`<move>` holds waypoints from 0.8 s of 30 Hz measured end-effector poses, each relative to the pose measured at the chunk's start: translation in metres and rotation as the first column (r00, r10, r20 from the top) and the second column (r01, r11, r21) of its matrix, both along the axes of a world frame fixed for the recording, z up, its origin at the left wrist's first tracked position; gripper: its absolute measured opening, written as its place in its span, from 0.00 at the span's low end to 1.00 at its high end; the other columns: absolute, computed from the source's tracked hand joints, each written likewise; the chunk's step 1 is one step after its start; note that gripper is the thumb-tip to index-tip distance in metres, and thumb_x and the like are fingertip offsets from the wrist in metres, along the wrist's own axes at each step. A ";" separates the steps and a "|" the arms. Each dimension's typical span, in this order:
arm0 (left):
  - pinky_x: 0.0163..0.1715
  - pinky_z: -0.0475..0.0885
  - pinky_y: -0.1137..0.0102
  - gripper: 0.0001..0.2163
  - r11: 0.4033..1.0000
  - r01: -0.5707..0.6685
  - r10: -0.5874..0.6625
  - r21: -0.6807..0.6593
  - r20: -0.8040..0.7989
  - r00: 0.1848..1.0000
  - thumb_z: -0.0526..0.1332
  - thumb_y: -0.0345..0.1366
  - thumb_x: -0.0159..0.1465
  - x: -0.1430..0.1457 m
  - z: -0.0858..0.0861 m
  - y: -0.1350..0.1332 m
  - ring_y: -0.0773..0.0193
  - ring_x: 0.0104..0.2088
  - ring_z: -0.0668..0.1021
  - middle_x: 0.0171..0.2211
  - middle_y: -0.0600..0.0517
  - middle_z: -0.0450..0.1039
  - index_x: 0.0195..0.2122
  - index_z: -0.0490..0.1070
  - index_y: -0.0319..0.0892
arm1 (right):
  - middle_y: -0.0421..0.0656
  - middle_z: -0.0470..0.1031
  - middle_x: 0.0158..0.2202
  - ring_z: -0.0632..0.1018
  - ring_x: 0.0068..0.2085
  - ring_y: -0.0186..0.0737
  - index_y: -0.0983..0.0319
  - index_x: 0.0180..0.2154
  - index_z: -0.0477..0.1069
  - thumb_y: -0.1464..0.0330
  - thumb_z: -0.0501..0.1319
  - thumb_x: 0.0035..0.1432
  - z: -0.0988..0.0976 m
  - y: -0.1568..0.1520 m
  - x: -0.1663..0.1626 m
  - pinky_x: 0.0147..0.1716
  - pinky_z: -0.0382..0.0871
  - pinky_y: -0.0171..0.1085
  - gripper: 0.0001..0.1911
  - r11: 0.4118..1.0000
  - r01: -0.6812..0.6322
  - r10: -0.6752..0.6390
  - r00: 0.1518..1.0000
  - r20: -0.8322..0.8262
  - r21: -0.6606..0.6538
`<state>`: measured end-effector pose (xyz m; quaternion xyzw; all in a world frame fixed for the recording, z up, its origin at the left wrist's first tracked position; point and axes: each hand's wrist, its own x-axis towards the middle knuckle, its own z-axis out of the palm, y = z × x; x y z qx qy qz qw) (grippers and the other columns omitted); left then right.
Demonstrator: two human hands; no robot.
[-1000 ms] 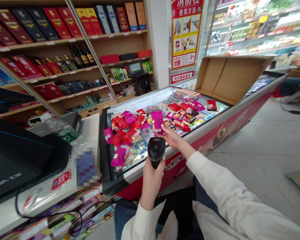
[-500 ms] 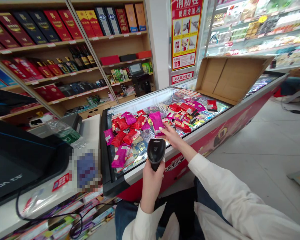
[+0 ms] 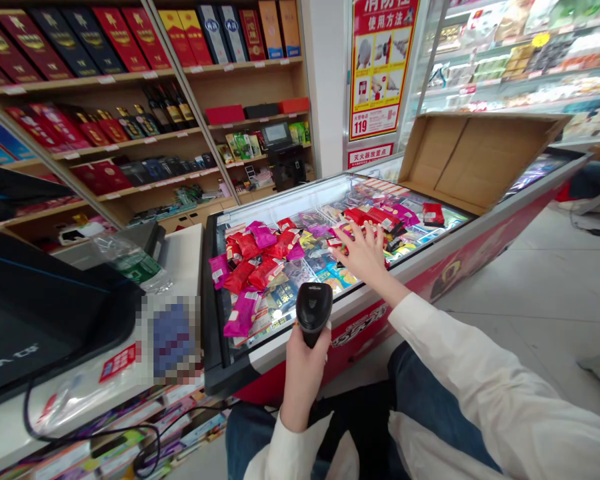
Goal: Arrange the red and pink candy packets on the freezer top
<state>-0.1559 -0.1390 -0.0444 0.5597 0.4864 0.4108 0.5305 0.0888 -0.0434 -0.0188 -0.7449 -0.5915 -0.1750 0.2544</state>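
Observation:
My left hand (image 3: pixel 304 370) is wrapped round the handle of a black barcode scanner (image 3: pixel 314 308), held upright in front of the chest freezer (image 3: pixel 305 347). My right hand (image 3: pixel 364 252) reaches out over the freezer's glass lid with fingers spread and nothing in them, hovering above red and magenta snack packets (image 3: pixel 375 217). A second heap of red and magenta packets (image 3: pixel 253 260) lies on the lid to the left of that hand.
A flattened cardboard box (image 3: pixel 473 157) rests on the freezer's far end. A counter (image 3: pixel 180 260) at left carries a black screen (image 3: pixel 35 320), a plastic bottle (image 3: pixel 130 261) and a cable. Shelves of boxed goods (image 3: pixel 130 100) stand behind. Tiled floor (image 3: pixel 530 293) lies right.
My right hand let go of the magenta packet it was touching and moved right with fingers spread over the right-hand pile. The scanner hand has stayed put.

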 end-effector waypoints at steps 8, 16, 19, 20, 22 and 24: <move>0.26 0.70 0.68 0.19 0.999 -0.037 0.037 0.000 -0.023 0.999 0.72 0.52 0.61 -0.003 -0.007 0.005 0.60 0.22 0.76 0.23 0.53 0.76 0.42 0.76 0.42 | 0.51 0.60 0.78 0.67 0.70 0.73 0.52 0.67 0.76 0.56 0.59 0.73 -0.022 0.021 0.025 0.67 0.54 0.76 0.25 0.996 -0.052 0.056 0.997 0.055 -0.074; 0.29 0.73 0.67 0.19 0.999 -0.031 0.030 -0.016 -0.026 0.999 0.72 0.51 0.61 -0.006 0.001 0.006 0.56 0.26 0.79 0.26 0.50 0.78 0.43 0.77 0.42 | 0.53 0.61 0.78 0.60 0.74 0.75 0.54 0.67 0.76 0.52 0.63 0.71 -0.005 0.054 0.061 0.71 0.44 0.77 0.28 0.996 -0.030 0.030 1.000 0.001 -0.089; 0.29 0.73 0.66 0.19 0.999 -0.036 0.036 -0.012 -0.022 0.999 0.72 0.51 0.61 -0.006 0.001 0.007 0.56 0.27 0.79 0.26 0.50 0.78 0.44 0.77 0.42 | 0.57 0.62 0.76 0.61 0.74 0.71 0.61 0.67 0.75 0.56 0.61 0.73 0.005 0.060 0.037 0.73 0.47 0.70 0.28 0.996 -0.090 0.090 0.995 -0.037 -0.003; 0.29 0.73 0.66 0.19 0.999 -0.037 0.037 -0.011 -0.022 0.999 0.72 0.51 0.61 -0.006 0.001 0.007 0.56 0.26 0.79 0.26 0.50 0.78 0.44 0.77 0.42 | 0.58 0.65 0.75 0.64 0.74 0.67 0.63 0.67 0.75 0.59 0.60 0.73 0.009 0.063 0.025 0.73 0.51 0.65 0.27 0.988 -0.150 0.151 0.987 -0.055 0.022; 0.29 0.73 0.67 0.19 0.999 -0.032 0.032 -0.009 -0.023 0.999 0.72 0.50 0.61 -0.007 0.001 0.007 0.57 0.26 0.79 0.26 0.51 0.78 0.45 0.77 0.42 | 0.58 0.72 0.69 0.70 0.70 0.60 0.65 0.65 0.76 0.61 0.59 0.74 0.016 0.072 -0.001 0.72 0.59 0.55 0.25 0.963 -0.263 0.268 0.956 -0.119 0.054; 0.29 0.73 0.67 0.19 1.000 -0.028 0.028 -0.004 -0.025 0.999 0.72 0.50 0.61 -0.008 0.001 0.007 0.58 0.25 0.78 0.26 0.51 0.78 0.45 0.77 0.41 | 0.58 0.78 0.62 0.76 0.64 0.58 0.65 0.61 0.78 0.57 0.59 0.74 0.020 0.083 -0.027 0.67 0.66 0.51 0.25 0.968 -0.250 0.250 0.937 -0.246 0.030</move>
